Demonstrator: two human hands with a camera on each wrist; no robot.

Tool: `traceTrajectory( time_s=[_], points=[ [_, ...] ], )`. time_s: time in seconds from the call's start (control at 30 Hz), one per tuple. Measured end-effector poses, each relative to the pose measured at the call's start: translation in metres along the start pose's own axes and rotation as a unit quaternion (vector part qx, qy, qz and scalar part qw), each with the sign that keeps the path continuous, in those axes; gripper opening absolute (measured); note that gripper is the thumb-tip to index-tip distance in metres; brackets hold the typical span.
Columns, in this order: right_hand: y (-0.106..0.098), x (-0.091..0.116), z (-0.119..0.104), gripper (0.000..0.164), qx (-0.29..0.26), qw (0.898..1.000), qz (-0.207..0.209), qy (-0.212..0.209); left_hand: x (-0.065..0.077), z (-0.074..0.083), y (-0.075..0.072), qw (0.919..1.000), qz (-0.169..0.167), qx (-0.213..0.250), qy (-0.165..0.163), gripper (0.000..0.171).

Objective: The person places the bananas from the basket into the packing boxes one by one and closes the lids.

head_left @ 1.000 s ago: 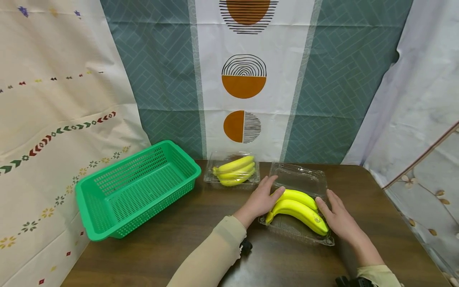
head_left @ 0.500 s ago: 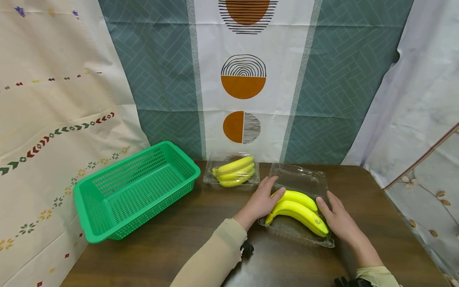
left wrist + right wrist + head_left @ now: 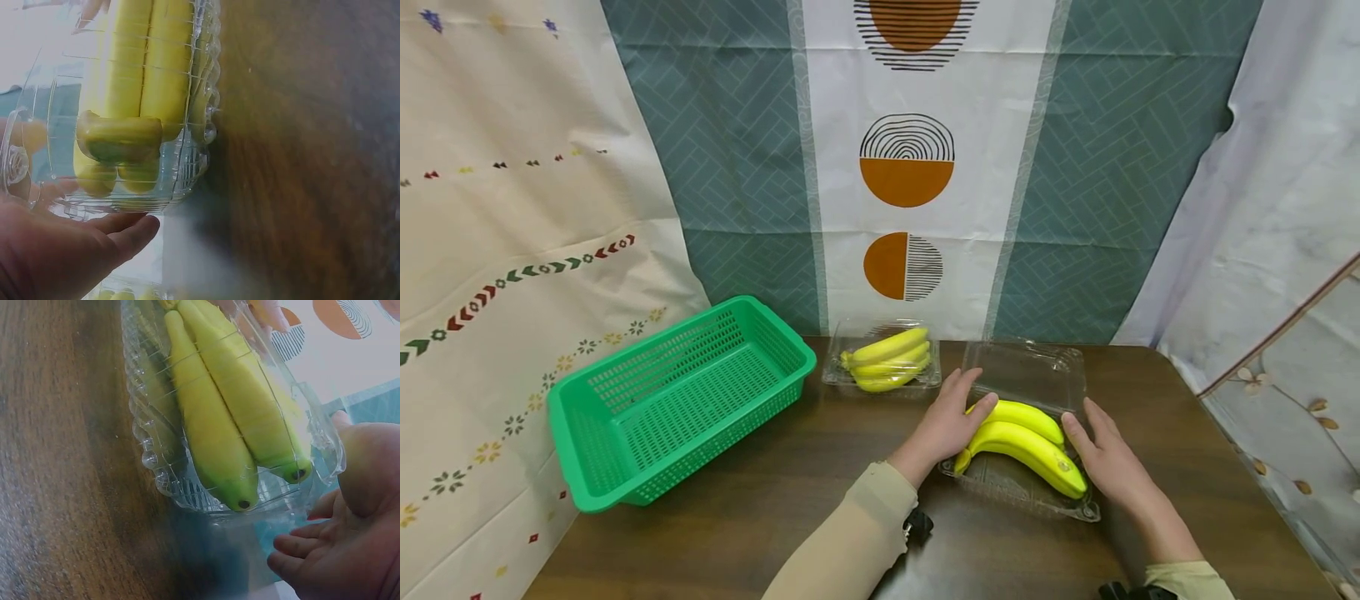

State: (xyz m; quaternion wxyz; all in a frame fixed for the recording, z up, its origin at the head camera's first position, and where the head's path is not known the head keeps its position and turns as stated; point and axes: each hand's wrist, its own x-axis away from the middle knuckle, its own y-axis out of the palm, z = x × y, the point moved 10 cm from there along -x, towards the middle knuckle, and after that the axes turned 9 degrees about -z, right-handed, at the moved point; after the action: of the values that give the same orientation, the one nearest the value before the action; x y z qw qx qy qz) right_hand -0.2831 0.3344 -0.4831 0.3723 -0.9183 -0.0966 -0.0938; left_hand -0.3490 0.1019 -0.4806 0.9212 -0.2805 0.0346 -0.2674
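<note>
Two yellow bananas (image 3: pixel 1027 454) lie in a clear plastic clamshell box (image 3: pixel 1022 492) on the table. Its clear lid (image 3: pixel 1022 375) stands open toward the back. My left hand (image 3: pixel 943 425) is at the box's left end, fingers extended, its thumb by the bananas' stem end. At the right end is my right hand (image 3: pixel 1112 458), with fingers extended and thumb near the rim. Both wrist views show the bananas (image 3: pixel 147 69) through the box wall (image 3: pixel 187 494). Green tips (image 3: pixel 234 494) face the right hand.
A second clear box (image 3: pixel 837 371) holding several yellow bananas (image 3: pixel 887 358) stands at the back, left of the hands. A green perforated basket (image 3: pixel 677 467) sits at the table's left. The brown table (image 3: pixel 737 533) meets hanging cloths (image 3: pixel 737 150) behind and at both sides.
The hands and bananas hold nearly the same places. The open lid's far edge sits slightly higher. The head view has shifted a little.
</note>
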Motion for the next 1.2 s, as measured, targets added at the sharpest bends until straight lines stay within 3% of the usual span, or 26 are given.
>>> traceTrajectory(
  time_s=[0.67, 0.93, 1.2],
  points=[
    [-0.01, 0.008, -0.004, 0.094, -0.018, 0.999, 0.032, -0.016, 0.007, 0.017, -0.01, 0.9986, 0.032, 0.001, 0.042, 0.071],
    [-0.014, 0.01, -0.005, 0.093, -0.029, 0.998, 0.041, -0.025, 0.004, 0.018, -0.012, 0.9994, 0.024, 0.0, 0.023, 0.075],
    [-0.018, 0.012, -0.009, 0.093, -0.033, 0.998, 0.049, -0.037, 0.003, 0.021, -0.015, 0.9992, 0.025, 0.003, 0.03, 0.08]
  ],
)
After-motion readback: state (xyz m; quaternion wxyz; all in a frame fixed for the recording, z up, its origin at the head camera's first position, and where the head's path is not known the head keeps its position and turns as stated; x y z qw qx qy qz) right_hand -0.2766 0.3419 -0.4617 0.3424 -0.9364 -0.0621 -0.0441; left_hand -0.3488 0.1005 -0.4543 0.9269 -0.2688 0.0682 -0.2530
